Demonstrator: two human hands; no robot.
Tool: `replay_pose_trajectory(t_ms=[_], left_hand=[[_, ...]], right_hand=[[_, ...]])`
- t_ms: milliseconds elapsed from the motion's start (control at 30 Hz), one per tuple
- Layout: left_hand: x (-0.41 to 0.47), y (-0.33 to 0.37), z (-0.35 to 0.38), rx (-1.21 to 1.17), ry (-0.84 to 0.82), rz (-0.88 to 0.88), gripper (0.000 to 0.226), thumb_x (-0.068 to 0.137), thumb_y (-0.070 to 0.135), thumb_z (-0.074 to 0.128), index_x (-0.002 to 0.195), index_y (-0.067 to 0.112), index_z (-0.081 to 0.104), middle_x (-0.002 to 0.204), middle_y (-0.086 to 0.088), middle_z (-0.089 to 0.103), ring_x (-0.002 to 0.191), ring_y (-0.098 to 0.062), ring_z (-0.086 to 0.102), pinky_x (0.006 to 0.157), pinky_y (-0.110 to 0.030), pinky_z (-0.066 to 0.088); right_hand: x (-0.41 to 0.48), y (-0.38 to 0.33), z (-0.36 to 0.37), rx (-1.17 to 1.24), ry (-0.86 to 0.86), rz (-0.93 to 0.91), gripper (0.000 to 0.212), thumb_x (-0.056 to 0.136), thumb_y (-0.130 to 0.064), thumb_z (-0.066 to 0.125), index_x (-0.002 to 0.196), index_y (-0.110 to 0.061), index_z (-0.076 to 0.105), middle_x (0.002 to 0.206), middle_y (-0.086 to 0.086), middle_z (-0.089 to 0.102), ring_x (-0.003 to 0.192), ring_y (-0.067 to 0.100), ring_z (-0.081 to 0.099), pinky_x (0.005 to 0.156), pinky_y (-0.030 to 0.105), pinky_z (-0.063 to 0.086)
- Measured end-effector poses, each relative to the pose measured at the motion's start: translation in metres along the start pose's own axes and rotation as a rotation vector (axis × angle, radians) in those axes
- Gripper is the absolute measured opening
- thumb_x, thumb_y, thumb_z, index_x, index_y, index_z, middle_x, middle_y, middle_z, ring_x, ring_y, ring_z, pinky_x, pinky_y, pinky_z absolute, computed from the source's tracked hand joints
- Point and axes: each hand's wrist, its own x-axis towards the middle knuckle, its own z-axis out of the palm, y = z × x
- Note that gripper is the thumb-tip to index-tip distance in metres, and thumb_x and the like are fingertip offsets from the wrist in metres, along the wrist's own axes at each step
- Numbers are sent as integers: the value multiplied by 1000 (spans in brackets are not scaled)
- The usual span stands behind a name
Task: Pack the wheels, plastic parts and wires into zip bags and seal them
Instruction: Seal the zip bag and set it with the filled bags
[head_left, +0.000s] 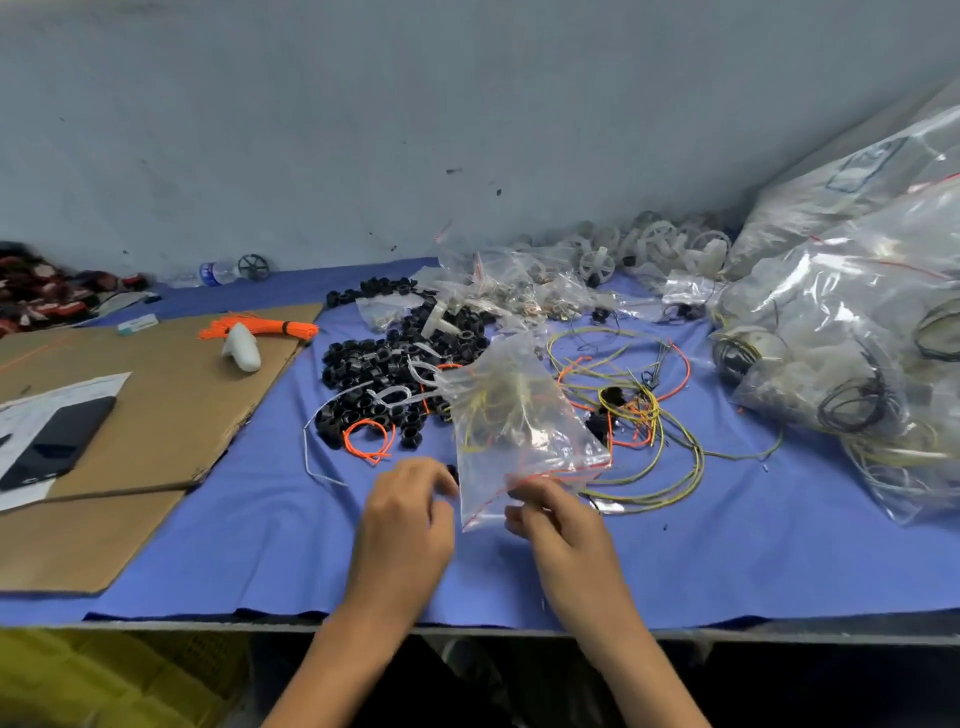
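A clear zip bag (519, 426) with a red seal line lies tilted over the blue cloth, with thin yellow and orange wires inside. My right hand (558, 525) pinches its near edge at the red line. My left hand (408, 514) is curled just left of the bag, and its fingertips seem to pinch a small black part (452, 472). A heap of black plastic rings (384, 374) lies behind the hands. Loose yellow, orange and dark wires (634, 410) lie right of the bag. White wheels (597, 262) are piled by the wall.
Large filled plastic bags (852, 364) crowd the right side. Small empty zip bags (498, 291) sit at the back. At the left, brown cardboard (156, 395) carries an orange wire bundle (260, 328), a white part (241, 348) and a dark phone on paper (57, 441). The table's front edge (467, 631) is close.
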Motion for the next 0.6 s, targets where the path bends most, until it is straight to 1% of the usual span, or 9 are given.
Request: replay_pose_trajectory(t_ms=[33, 100, 167, 267, 333, 400, 467, 533, 600], left_hand=[[6, -9, 0, 83, 4, -49, 22, 82, 6, 62, 98, 21, 65, 106, 2, 65, 99, -26, 56, 89, -36, 42], [15, -21, -2, 183, -103, -162, 25, 88, 15, 67, 113, 20, 65, 114, -2, 66, 106, -31, 57, 91, -41, 44], [15, -24, -5, 179, -178, -228, 19, 90, 20, 66, 109, 22, 65, 111, 1, 68, 105, -29, 61, 86, -40, 46], [2, -13, -18, 136, -101, -286, 11, 87, 24, 68, 93, 31, 62, 91, 13, 70, 86, -15, 65, 68, -33, 44], [-11, 3, -28, -31, -175, -288, 12, 81, 30, 69, 90, 35, 62, 83, 17, 69, 66, -3, 61, 62, -26, 46], [-24, 28, -28, -308, -448, -277, 23, 76, 35, 66, 99, 40, 67, 89, 18, 69, 57, -2, 55, 60, -15, 45], [-31, 51, -13, -427, -633, -261, 34, 78, 35, 61, 111, 44, 68, 87, 21, 67, 53, -3, 49, 58, -13, 42], [-26, 68, 9, -456, -668, -228, 35, 87, 25, 59, 118, 37, 69, 75, 22, 65, 53, 0, 49, 57, -14, 39], [-14, 78, 31, -452, -575, -198, 31, 92, 12, 56, 117, 24, 70, 84, 14, 69, 69, -6, 59, 69, -24, 49]], right_hand=[[-7, 5, -11, -61, 9, -88, 33, 94, 1, 51, 100, -25, 70, 91, -14, 72, 82, 4, 69, 77, 21, 54], [-14, 8, -22, -84, 31, -167, 35, 92, -6, 51, 101, -34, 70, 95, -21, 71, 86, 4, 68, 75, 16, 51], [-20, 6, -33, -127, 123, -210, 33, 89, -14, 52, 98, -40, 70, 95, -23, 70, 89, 3, 67, 76, 18, 52], [-19, 14, -47, -20, 232, -135, 36, 92, -6, 54, 93, -37, 72, 91, -16, 73, 86, 7, 69, 78, 34, 57], [-19, 15, -48, 27, 254, -119, 39, 93, -2, 53, 94, -36, 71, 89, -11, 73, 84, 11, 69, 76, 39, 58], [-21, 13, -45, 27, 273, -104, 37, 93, -2, 53, 93, -34, 71, 89, -11, 73, 84, 12, 69, 76, 40, 58], [-22, 14, -45, 7, 273, -103, 35, 92, -2, 54, 92, -33, 71, 89, -13, 72, 86, 12, 69, 76, 39, 57], [-24, 12, -45, 11, 279, -113, 37, 91, -1, 55, 91, -34, 70, 88, -13, 72, 84, 11, 69, 75, 35, 56], [-24, 11, -47, 41, 288, -114, 37, 91, 0, 55, 89, -33, 71, 87, -12, 73, 84, 11, 70, 76, 34, 56]])
